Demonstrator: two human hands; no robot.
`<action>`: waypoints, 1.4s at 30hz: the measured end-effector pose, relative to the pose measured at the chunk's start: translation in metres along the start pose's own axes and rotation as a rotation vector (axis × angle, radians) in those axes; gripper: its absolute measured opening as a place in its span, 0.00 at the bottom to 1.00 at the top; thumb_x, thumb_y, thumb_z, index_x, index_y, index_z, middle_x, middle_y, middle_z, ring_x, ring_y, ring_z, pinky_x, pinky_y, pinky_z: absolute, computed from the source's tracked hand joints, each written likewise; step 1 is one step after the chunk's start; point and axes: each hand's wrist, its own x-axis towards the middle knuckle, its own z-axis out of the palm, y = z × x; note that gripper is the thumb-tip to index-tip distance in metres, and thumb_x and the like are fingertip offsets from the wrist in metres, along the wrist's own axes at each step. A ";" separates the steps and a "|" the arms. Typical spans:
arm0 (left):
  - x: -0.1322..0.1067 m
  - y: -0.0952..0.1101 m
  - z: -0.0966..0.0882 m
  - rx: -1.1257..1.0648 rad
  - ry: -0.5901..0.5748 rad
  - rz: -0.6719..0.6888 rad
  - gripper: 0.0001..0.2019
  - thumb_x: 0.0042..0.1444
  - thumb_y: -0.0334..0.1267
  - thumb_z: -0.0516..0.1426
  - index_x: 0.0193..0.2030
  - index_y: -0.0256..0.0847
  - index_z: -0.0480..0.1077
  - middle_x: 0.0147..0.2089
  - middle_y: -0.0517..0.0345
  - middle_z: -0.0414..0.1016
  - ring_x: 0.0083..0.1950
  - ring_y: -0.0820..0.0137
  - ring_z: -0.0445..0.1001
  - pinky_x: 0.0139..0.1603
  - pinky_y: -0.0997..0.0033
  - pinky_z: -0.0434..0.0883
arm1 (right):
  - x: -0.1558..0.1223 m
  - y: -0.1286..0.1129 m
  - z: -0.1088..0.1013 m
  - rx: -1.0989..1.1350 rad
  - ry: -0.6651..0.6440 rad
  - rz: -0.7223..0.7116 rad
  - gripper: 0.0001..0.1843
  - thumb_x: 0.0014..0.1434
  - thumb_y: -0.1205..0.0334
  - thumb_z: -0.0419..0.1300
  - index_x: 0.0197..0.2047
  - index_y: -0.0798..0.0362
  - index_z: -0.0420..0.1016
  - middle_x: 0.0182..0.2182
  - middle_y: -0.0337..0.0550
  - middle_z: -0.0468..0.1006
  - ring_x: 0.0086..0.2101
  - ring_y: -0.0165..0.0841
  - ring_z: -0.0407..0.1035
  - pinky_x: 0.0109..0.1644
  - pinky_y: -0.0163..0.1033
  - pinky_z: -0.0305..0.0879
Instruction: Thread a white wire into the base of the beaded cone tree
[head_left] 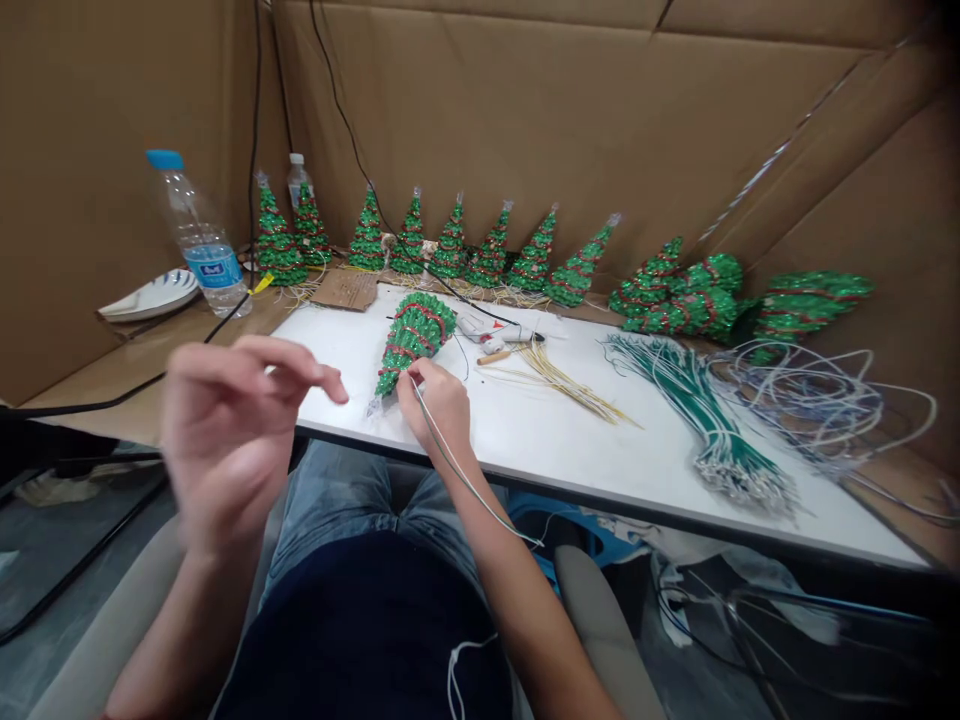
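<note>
A small green tinsel Christmas tree point(417, 335) with red garland lies on its side on the white tabletop point(517, 440), its clear star tip towards me. My right hand point(441, 405) is at the tree's narrow end, thumb and fingers pinched on a thin green-and-white wire point(457, 468) that trails back over my forearm. Whether those fingers also grip the tree is hidden. Raised above the table's left front edge, my left hand point(232, 430) is slightly blurred, its fingers bent and apart, with nothing visible in it.
Several finished-looking trees point(450, 245) stand along the cardboard back wall. A glue gun point(499, 330), yellow wires point(570, 380), a green wire bundle point(697, 420) and tangled white cable point(832, 390) lie rightward. At left are a water bottle point(214, 265) and a dish point(154, 297).
</note>
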 end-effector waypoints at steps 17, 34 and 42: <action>-0.017 -0.111 -0.016 0.775 -0.471 -0.323 0.27 0.49 0.36 0.60 0.56 0.41 0.59 0.56 0.48 0.65 0.52 0.61 0.70 0.55 0.57 0.68 | 0.003 0.004 0.002 0.398 0.067 -0.011 0.08 0.55 0.65 0.55 0.34 0.52 0.75 0.31 0.41 0.80 0.31 0.32 0.74 0.38 0.36 0.70; -0.016 -0.105 -0.014 0.645 -0.288 -0.096 0.04 0.61 0.35 0.55 0.38 0.40 0.70 0.44 0.53 0.72 0.49 0.67 0.72 0.52 0.63 0.68 | -0.001 -0.003 -0.001 0.780 -0.089 0.071 0.09 0.53 0.58 0.62 0.35 0.53 0.78 0.32 0.43 0.81 0.30 0.32 0.75 0.33 0.34 0.71; 0.001 -0.108 -0.016 0.653 -0.422 -0.061 0.06 0.63 0.37 0.52 0.37 0.41 0.68 0.45 0.52 0.69 0.49 0.66 0.70 0.53 0.62 0.68 | 0.000 -0.002 -0.003 0.726 -0.045 0.106 0.10 0.53 0.56 0.62 0.33 0.53 0.78 0.32 0.44 0.81 0.33 0.33 0.75 0.34 0.34 0.69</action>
